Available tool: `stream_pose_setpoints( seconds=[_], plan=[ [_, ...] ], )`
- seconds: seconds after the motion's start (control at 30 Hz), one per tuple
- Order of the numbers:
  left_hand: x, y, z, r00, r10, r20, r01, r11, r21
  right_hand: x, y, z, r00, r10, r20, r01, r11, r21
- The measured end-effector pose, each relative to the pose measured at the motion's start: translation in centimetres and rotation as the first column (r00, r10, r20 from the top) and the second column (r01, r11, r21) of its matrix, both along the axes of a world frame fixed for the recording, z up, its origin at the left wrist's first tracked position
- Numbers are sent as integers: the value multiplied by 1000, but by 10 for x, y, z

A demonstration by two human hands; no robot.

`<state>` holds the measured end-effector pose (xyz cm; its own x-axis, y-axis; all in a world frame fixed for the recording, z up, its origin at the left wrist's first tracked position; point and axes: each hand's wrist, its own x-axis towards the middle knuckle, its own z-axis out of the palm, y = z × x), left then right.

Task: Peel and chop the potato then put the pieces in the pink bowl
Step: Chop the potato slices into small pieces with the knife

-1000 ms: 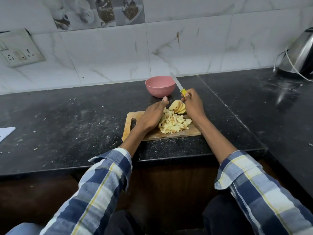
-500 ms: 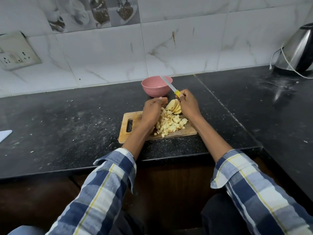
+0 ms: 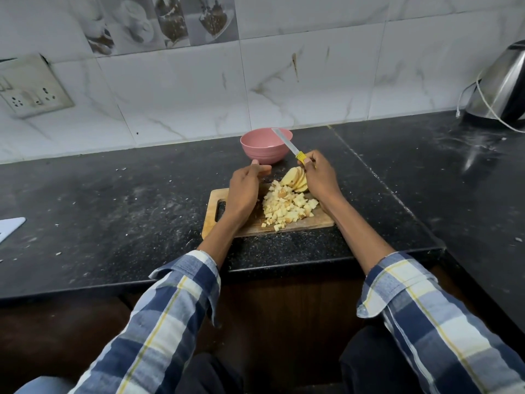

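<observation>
Diced potato pieces [image 3: 287, 209] lie heaped on the wooden cutting board [image 3: 322, 220]. Several uncut potato slices [image 3: 292, 177] lean together at the board's far edge. The pink bowl [image 3: 262, 150] stands just behind the board and looks empty. My right hand [image 3: 322, 177] grips the yellow-handled knife [image 3: 285, 143] beside the slices, its blade pointing up and left over the bowl's rim. My left hand [image 3: 244, 190] hovers over the board's left part, fingers stretched toward the bowl's near side. I see nothing held in it.
The black counter [image 3: 127, 200] is dusted with crumbs and ends in a front edge near my sleeves. A steel kettle [image 3: 502, 89] with a white cord sits at the far right. A wall socket [image 3: 31, 89] is at left, and a white flat object [image 3: 10, 227] lies at the left edge.
My left hand left the potato pile and moved forward toward the bowl, fingers straightening. The right hand tilted the knife so the blade now crosses over the bowl's rim.
</observation>
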<state>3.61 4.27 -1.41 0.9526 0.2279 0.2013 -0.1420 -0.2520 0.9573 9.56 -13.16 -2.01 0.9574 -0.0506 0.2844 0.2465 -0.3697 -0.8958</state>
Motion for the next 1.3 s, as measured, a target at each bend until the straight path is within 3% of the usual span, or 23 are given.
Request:
stream_pose_setpoints(
  seconds=[0.13,0.27,0.53,0.77,0.9,1.03,1.3],
  plan=[
    [-7,-2,0,997,12,73,-36,944,328,-1,0,0,1000,-6,-2,6,1000,9],
    [-9,-6,1,997,-83,-8,71,789,610,-3,1,0,1000,-13,5,13,1000,8],
    [-9,13,10,975,-157,-155,215,841,497,-2,0,-1,1000,-7,14,7,1000,2],
    [4,7,7,976,-204,-72,216,938,271,1,1,-3,999,-2,37,1,1000,12],
    [16,-3,17,978,-206,-25,201,910,364,0,1,-2,999,-12,46,11,1000,21],
    [27,-10,27,968,-209,-136,248,869,428,0,-1,-3,999,-8,48,7,999,31],
    [35,-20,26,988,-117,-102,149,900,409,2,-1,-4,999,-22,46,21,999,29]
  ],
)
